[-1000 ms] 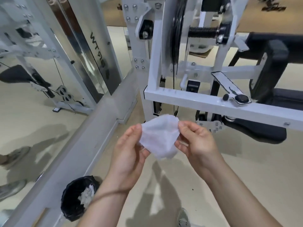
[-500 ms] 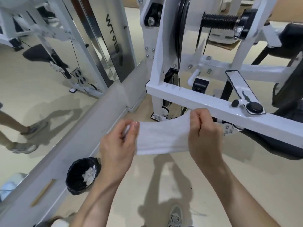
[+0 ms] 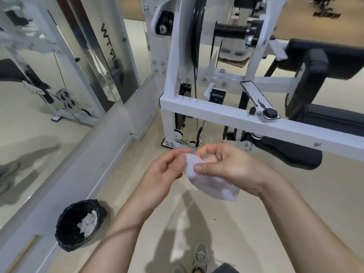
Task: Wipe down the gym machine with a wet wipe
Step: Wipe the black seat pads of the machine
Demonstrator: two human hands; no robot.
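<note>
Pinching thin white wet wipe point(image 3: 208, 182) between my left hand point(image 3: 165, 170) and right hand point(image 3: 226, 168); white steel machine crossbar point(image 3: 236, 119) runs sideways ahead, nearer right.

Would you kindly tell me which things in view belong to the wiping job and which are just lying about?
Job: wet wipe, left hand, right hand, white machine frame.
Lying about: black bin, wall mirror, shoe.
</note>
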